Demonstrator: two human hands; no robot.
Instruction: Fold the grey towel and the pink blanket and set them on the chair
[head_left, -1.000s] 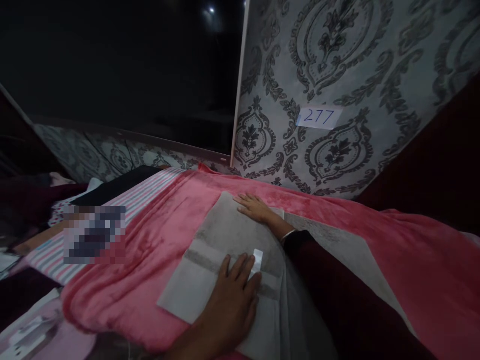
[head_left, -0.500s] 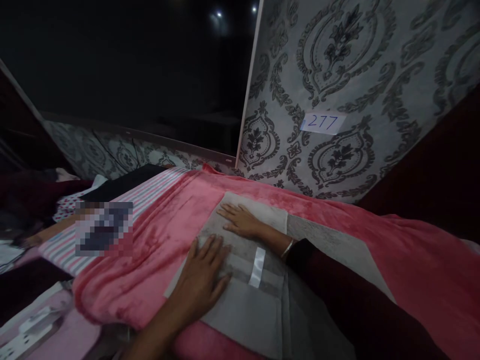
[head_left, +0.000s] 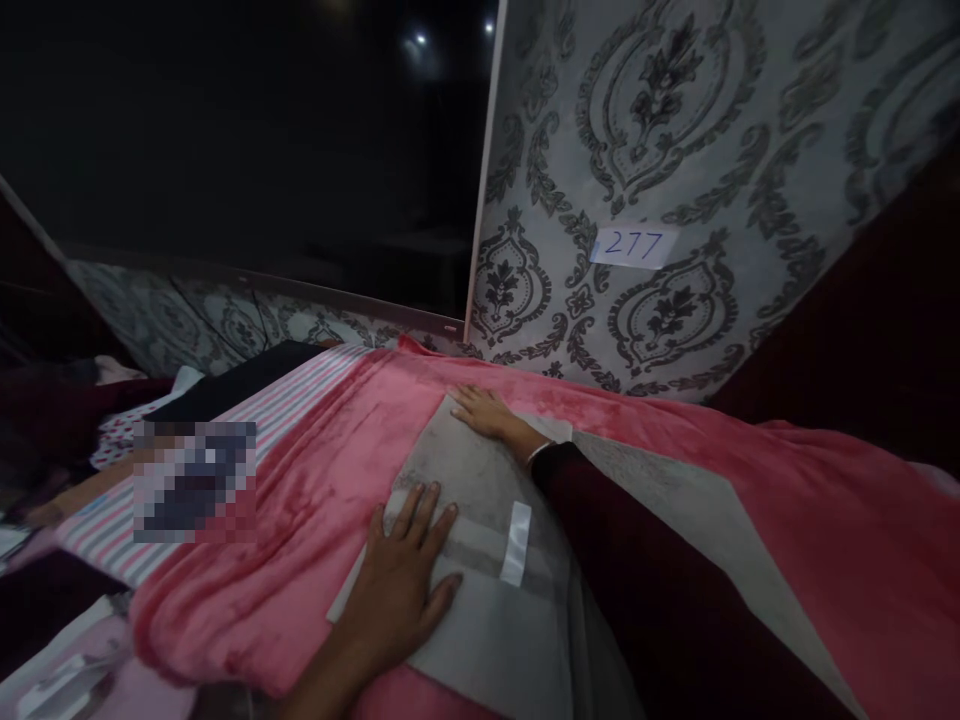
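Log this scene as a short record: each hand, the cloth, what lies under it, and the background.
Left hand: palm down, fingers spread, at the left edge of the cloth
Right hand: palm down by the cloth's far edge, bracelet at the wrist
Cloth: gray, with a shiny strip on top
Under cloth: pink blanket
Background: dark screen, patterned wall, card reading 277

Grey cloth atop pink blanket
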